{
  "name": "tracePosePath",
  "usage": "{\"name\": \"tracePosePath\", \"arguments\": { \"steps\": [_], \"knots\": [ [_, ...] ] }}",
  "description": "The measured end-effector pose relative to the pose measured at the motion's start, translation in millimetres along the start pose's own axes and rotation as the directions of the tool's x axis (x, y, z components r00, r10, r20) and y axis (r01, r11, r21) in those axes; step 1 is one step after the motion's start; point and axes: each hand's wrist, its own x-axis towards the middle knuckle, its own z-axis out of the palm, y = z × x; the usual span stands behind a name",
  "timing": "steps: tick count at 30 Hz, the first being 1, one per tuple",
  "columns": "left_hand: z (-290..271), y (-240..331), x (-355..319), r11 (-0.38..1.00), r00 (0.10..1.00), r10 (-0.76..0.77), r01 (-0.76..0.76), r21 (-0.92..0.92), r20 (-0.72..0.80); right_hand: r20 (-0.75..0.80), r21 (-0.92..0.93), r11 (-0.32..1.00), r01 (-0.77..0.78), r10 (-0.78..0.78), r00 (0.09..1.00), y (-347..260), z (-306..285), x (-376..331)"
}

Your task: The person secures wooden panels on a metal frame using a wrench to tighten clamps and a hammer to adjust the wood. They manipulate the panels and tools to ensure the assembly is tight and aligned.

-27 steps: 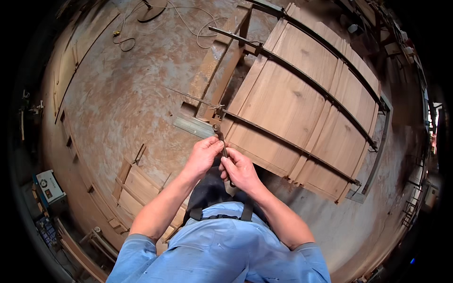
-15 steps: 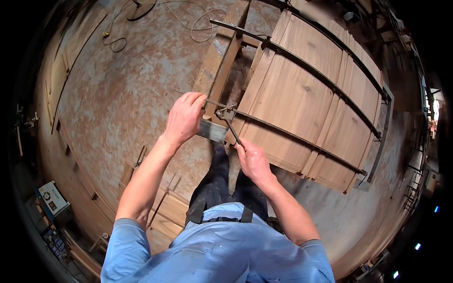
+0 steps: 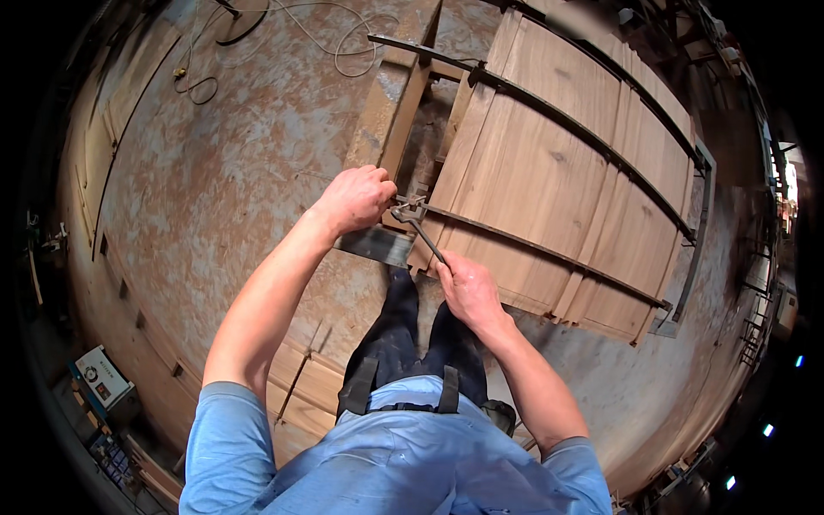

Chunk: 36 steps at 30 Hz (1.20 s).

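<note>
Holding wrench (image 3: 421,234) in right hand (image 3: 470,290), left hand (image 3: 356,199) by clamp (image 3: 493,234)

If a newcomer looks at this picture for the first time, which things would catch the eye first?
Probably the large pale wooden panel at upper right, crossed by long dark bar clamps. Next, near the centre, the right hand grips a dark wrench, while the left hand is beside the left end of the nearest clamp. A boxy white device also stands out at lower left.
</note>
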Motion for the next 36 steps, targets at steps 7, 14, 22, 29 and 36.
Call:
{"name": "tracePosePath", "arguments": {
  "steps": [7, 14, 22, 29, 36],
  "knots": [
    [3.1, -3.0, -0.1, 0.999, 0.999, 0.018, -0.019, 0.041, 0.034, -0.026, 0.044, 0.997, -0.060, 0.061, 0.998, 0.9, 6.0, 0.5],
    [9.5, -2.7, -0.5, 0.997, 0.996, 0.042, -0.036, 0.063, -0.084, -0.004, -0.268, 0.940, 0.212, -0.222, 0.975, 27.3, -43.5, 31.8],
    [14.6, -9.6, 3.5, 0.989, 0.990, 0.112, -0.103, 0.108, -0.080, 0.165, -0.366, 0.867, 0.339, -0.298, 0.940, 33.8, -67.9, 55.7],
    [20.6, -10.7, 3.9, 0.981, 0.958, 0.167, -0.138, 0.135, -0.235, 0.181, -0.309, 0.857, 0.413, -0.373, 0.910, 45.0, -71.3, 66.0],
    [15.8, -9.9, 6.3, 0.980, 0.966, 0.165, -0.139, 0.139, -0.199, 0.168, -0.297, 0.822, 0.485, -0.456, 0.874, 55.1, -73.6, 75.8]
  ]
}}
